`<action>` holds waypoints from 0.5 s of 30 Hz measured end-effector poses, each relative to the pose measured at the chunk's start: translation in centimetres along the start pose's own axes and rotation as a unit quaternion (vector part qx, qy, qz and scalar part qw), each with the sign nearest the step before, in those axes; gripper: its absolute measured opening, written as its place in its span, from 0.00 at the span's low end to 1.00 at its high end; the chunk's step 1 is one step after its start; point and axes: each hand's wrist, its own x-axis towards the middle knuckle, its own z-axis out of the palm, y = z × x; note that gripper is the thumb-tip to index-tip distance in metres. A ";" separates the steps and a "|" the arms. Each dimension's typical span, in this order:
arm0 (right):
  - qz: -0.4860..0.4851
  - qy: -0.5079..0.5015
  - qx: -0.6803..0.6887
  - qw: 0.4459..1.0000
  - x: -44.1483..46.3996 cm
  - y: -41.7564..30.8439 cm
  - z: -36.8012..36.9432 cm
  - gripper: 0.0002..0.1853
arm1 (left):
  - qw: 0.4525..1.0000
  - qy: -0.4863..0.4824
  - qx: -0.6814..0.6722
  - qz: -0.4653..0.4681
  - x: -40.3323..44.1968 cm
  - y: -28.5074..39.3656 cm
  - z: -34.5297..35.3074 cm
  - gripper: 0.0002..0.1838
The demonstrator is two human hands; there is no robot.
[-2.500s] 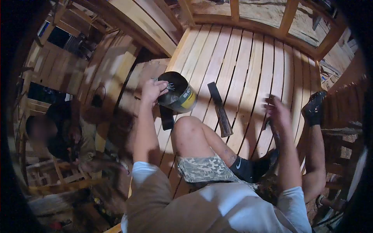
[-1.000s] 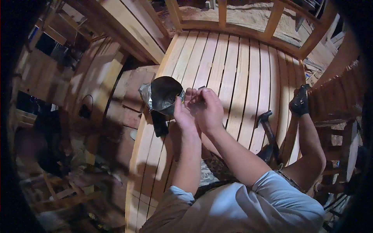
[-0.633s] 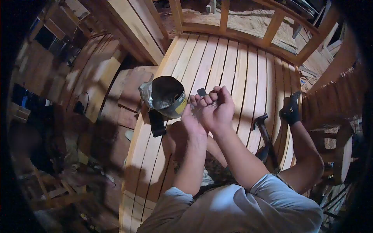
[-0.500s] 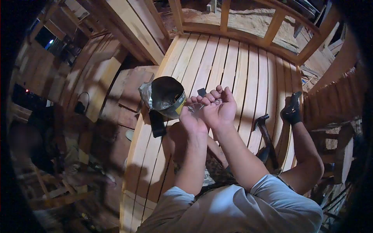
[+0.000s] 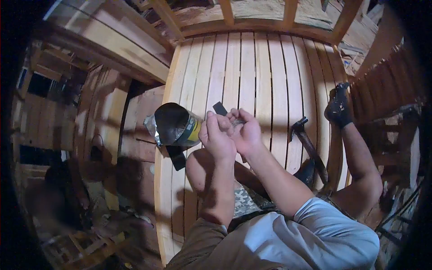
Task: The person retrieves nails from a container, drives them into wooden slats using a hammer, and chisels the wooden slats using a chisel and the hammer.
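My right hand (image 5: 248, 135) is palm up with its fingers curled round a small bunch of thin metal nails (image 5: 238, 122). My left hand (image 5: 219, 140) presses against it, fingers bent in toward the nails; what its fingertips hold is hidden. Just left of my hands an open can (image 5: 194, 130) with a yellow and dark label lies tilted on the slats, its mouth dark inside and torn silvery wrapping at its edge. A claw hammer (image 5: 311, 150) rests on the slats to the right. Beyond my fingers lies a black flat piece (image 5: 220, 108).
I sit on a slatted wooden platform (image 5: 234, 67) with a railing (image 5: 256, 26) at its far end. Another black strip (image 5: 176, 158) lies beside the can. My leg, with a black-covered foot (image 5: 338, 110), is at right. A person (image 5: 63, 193) is in shadow at left.
Both palms were cupped open side by side with thin metal pieces showing. Now my left hand has turned inward and its fingers have curled toward my right hand. The view has shifted slightly.
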 end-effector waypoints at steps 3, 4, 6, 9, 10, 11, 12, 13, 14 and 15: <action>0.092 -0.030 0.019 0.995 -0.7 0.5 -1.0 0.18 | 0.996 -0.057 0.062 -0.008 0.1 0.2 1.2 0.22; 0.089 -0.028 0.026 0.995 -1.3 0.5 -0.8 0.18 | 0.996 -0.061 0.067 -0.014 0.3 0.1 1.2 0.22; 0.118 -0.011 0.031 0.992 -1.8 0.3 -0.8 0.19 | 0.994 -0.033 -0.058 -0.081 0.8 0.0 1.3 0.22; 0.100 -0.022 0.030 0.994 -1.1 0.1 -2.4 0.19 | 0.990 -0.100 0.101 0.000 0.9 -0.4 0.7 0.20; 0.089 -0.014 0.028 0.996 -1.0 -0.1 -2.6 0.18 | 0.966 -0.155 0.205 0.038 0.7 -0.3 0.5 0.19; 0.090 -0.015 0.030 0.995 -0.8 -0.4 -2.8 0.18 | 0.965 -0.156 0.207 0.038 0.3 -0.5 0.3 0.19; 0.077 -0.046 0.013 0.996 -0.8 -0.7 -3.0 0.16 | 0.952 -0.168 0.252 0.047 -0.3 -1.0 0.1 0.19; 0.065 -0.077 -0.006 0.995 -0.7 -0.9 -3.1 0.14 | 0.936 -0.179 0.297 0.054 -0.6 -1.4 -0.1 0.18; 0.067 -0.077 -0.004 0.995 -0.6 -1.0 -3.2 0.14 | 0.936 -0.178 0.299 0.055 -0.7 -1.8 -0.5 0.18; 0.072 -0.061 0.002 0.996 -0.6 -1.0 -3.0 0.13 | 0.924 -0.210 0.311 0.075 -0.6 -2.2 -1.0 0.18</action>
